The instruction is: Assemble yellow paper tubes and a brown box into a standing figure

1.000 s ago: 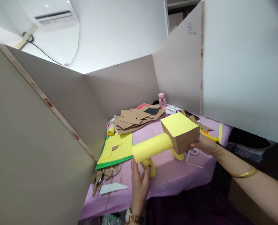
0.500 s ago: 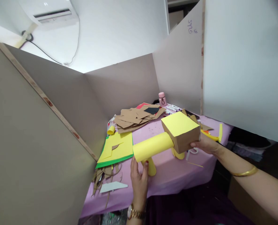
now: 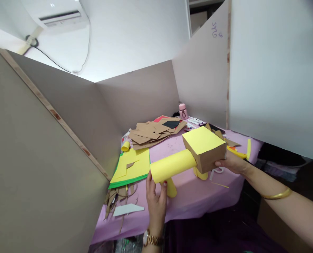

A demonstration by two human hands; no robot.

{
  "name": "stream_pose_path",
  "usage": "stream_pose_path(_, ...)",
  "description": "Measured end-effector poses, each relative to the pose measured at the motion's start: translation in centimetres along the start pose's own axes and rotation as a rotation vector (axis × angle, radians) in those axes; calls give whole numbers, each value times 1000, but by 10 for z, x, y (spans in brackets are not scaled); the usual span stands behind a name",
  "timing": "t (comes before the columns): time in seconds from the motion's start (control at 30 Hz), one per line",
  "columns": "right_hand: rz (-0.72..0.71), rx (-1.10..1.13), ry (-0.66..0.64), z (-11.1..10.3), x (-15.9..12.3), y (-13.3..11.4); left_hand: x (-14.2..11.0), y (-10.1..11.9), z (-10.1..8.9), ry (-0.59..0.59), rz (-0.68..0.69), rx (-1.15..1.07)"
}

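Observation:
A paper model stands on the pink table [image 3: 193, 196]: a brown cardboard box with a yellow top [image 3: 202, 147] joined to a yellow paper tube [image 3: 172, 166], with short yellow legs [image 3: 171, 188] beneath. My left hand [image 3: 156, 203] reaches up under the tube's near end, thumb and fingers closed on the front leg. My right hand [image 3: 231, 163] grips the box's right side from behind, its fingers wrapped round the lower edge.
Grey partition boards [image 3: 53, 151] wall the table on three sides. Brown card scraps [image 3: 152, 131] lie at the back, yellow and green sheets [image 3: 131, 168] at the left, paper offcuts [image 3: 122, 207] near the front edge, a pink bottle [image 3: 183, 111] and markers [image 3: 196, 122] behind.
The model and both hands have shifted very slightly up and right; my left hand sits a little higher against the front leg. Otherwise nothing has moved.

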State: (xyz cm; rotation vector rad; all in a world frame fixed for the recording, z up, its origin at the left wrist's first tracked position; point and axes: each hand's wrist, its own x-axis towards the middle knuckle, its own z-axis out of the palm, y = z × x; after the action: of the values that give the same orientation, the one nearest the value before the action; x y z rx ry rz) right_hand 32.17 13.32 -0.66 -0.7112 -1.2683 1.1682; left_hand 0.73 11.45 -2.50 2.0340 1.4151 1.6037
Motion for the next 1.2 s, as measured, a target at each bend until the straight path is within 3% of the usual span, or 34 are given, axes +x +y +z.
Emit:
stream_pose_path(0.4,9,3,4,1,-1,-1,1,2,-3,15,-4,-12)
stream_pose_path(0.6,6,-10,8,0,-1,1,3,10,2,6,-152,-141)
stream_pose_path(0.77,22,-30,7,-2,-1,3,2,9,5,16,-196,-154)
stream_pose_path(1.2,72,-62,66,-6,-7,4,-21,3,14,-4,-259,-334)
